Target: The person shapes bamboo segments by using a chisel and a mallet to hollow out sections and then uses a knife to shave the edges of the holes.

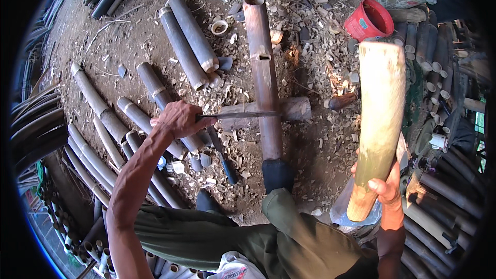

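Note:
My left hand (pixel 181 119) is closed round the handle of a long, narrow-bladed knife (pixel 235 115). The blade lies across a thick brown bamboo pole (pixel 266 88), which has a round opening and a small square notch cut in it. Under the pole, crosswise, is a short log (pixel 297 109). My foot in a dark covering (pixel 278 174) rests at the pole's near end. Raised at the right, my right hand (pixel 387 188) grips the lower end of a thick, pale wooden club (pixel 382 103), well apart from the pole.
Cut bamboo lengths (pixel 188 36) lie on the dirt floor to the left, among scattered chips. A dark-handled tool (pixel 225 160) lies near my left hand. At the far right stand a red bucket (pixel 361 25) and stacked bamboo (pixel 442 67). A small cup (pixel 219 27) sits farther off.

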`<action>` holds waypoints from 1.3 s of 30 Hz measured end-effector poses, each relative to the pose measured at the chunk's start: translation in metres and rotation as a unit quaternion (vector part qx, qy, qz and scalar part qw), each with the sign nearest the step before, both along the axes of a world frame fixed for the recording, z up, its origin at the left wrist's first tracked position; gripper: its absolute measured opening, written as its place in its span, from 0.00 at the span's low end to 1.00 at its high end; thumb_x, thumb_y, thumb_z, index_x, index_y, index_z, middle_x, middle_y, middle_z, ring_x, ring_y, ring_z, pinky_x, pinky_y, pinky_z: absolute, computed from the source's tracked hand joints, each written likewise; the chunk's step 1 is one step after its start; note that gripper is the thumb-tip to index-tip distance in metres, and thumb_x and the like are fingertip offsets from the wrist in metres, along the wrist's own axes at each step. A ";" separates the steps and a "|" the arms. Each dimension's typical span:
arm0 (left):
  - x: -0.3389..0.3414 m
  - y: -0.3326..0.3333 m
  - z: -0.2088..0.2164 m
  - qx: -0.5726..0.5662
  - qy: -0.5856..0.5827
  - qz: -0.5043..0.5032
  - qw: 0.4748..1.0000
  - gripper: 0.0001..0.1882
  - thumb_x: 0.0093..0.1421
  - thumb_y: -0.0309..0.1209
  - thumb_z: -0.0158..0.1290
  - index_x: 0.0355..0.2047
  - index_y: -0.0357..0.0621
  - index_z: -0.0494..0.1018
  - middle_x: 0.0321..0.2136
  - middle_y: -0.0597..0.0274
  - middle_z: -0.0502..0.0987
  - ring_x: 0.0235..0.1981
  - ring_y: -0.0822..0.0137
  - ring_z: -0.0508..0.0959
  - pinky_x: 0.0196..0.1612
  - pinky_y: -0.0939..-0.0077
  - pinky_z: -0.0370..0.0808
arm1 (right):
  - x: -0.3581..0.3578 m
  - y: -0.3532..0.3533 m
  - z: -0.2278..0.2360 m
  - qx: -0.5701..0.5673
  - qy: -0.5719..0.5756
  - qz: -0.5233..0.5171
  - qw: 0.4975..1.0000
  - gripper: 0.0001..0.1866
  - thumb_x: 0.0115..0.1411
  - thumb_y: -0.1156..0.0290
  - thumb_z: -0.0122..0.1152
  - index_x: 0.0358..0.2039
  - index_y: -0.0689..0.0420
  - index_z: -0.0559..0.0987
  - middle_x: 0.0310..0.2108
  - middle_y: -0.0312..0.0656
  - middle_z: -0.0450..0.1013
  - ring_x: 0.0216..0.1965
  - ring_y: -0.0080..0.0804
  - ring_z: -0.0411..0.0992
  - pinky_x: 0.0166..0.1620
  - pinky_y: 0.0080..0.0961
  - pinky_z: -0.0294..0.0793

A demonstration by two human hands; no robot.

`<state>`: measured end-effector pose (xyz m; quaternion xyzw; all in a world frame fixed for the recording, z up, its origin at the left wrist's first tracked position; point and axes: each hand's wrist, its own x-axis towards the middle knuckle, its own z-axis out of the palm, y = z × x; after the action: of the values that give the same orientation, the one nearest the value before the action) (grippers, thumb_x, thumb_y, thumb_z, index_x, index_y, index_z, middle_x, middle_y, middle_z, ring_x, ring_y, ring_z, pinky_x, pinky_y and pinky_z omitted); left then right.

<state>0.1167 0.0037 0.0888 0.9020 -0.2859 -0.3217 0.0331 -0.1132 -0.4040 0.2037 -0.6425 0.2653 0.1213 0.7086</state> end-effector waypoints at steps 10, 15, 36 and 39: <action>-0.008 0.007 -0.007 0.001 -0.015 0.012 1.000 0.35 0.56 0.67 0.45 0.18 0.46 0.76 0.13 0.57 0.73 0.18 0.53 0.76 0.25 0.59 0.72 | 0.051 0.028 0.009 -0.011 -0.060 0.031 0.998 0.48 0.36 0.62 0.73 0.57 0.67 0.62 0.45 0.51 0.71 0.36 0.37 0.77 0.40 0.31 0.79; -0.015 0.006 -0.022 -0.029 -0.028 0.028 0.999 0.33 0.55 0.66 0.47 0.22 0.47 0.79 0.14 0.56 0.75 0.19 0.53 0.77 0.25 0.58 0.72 | 0.067 0.057 -0.036 -0.217 -0.257 0.117 0.935 0.52 0.38 0.76 0.71 0.63 0.63 0.54 0.54 0.50 0.65 0.57 0.43 0.64 0.60 0.35 0.62; -0.001 0.008 -0.024 0.079 0.096 0.008 0.992 0.35 0.55 0.66 0.47 0.26 0.45 0.81 0.19 0.49 0.77 0.24 0.50 0.78 0.29 0.57 0.73 | 0.110 0.060 -0.025 -0.286 -0.216 0.098 0.928 0.43 0.44 0.74 0.69 0.62 0.64 0.59 0.51 0.48 0.68 0.50 0.38 0.70 0.54 0.31 0.70; 0.000 0.011 -0.031 0.042 0.100 0.016 0.994 0.34 0.56 0.66 0.46 0.27 0.44 0.80 0.19 0.49 0.76 0.24 0.50 0.78 0.29 0.57 0.73 | 0.132 0.064 -0.003 -0.208 -0.372 -0.092 0.900 0.28 0.52 0.75 0.59 0.53 0.61 0.64 0.45 0.50 0.70 0.39 0.33 0.72 0.43 0.27 0.76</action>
<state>0.1164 0.0149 0.0581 0.8703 -0.2528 -0.4217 0.0288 0.0184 -0.3402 0.2009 -0.7465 0.0592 -0.2500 0.6138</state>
